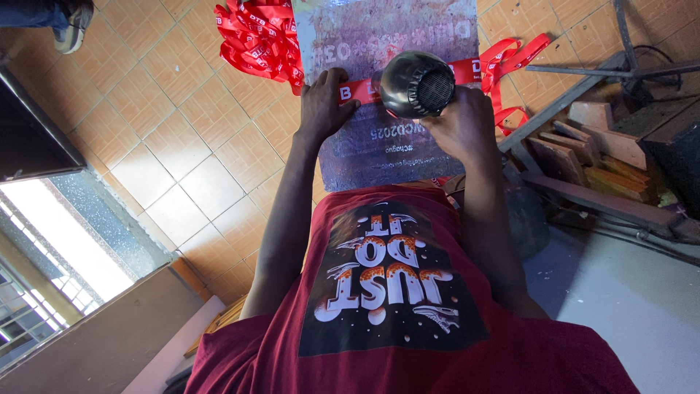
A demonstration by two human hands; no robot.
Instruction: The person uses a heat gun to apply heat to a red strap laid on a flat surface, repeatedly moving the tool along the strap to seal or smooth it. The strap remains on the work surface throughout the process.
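Red ribbon (pixel 467 71): lies flat across the grey printing board (pixel 379 138).
Left hand (pixel 323 102): fingers spread, pressing the ribbon down at 11 o'clock.
Right hand (pixel 463 124): closed around a black hair dryer (pixel 417 84) at 1 o'clock.
Advice: hold ribbon taut; sweep heat evenly.
Ribbon heap (pixel 255 36): 12 o'clock, beyond.

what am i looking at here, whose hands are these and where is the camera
There is no machine here. One camera sits on a person's head and looks down over their chest, so you see their dark red shirt and both bare arms reaching forward.

The left hand presses flat on a red printed ribbon that runs across a grey printed board. The right hand holds a black hair dryer, its rear grille facing the camera, just above that ribbon.

Beyond the board lies a heap of the same red ribbon on the orange tiled floor. To the right are wooden offcuts.
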